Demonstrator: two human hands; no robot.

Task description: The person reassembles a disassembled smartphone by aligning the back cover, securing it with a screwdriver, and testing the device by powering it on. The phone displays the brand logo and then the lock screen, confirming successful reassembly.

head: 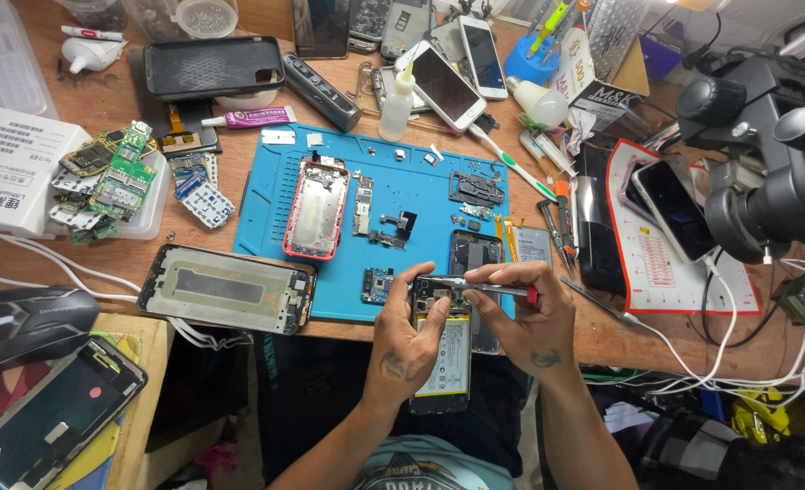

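Just below the blue mat, the left hand grips the opened phone by its edges (light, stiff, likely fragile inside); the right hand pinches a screwdriver over it.

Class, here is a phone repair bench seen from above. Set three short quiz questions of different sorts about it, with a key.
1. True or false: the left hand grips the opened phone at the bench edge.
2. What does the right hand hold? A) a red-tipped screwdriver B) a toothbrush C) a glue tube
3. Fill in: the red-framed phone shell lies on the ___ work mat.

Key: 1 true; 2 A; 3 blue.
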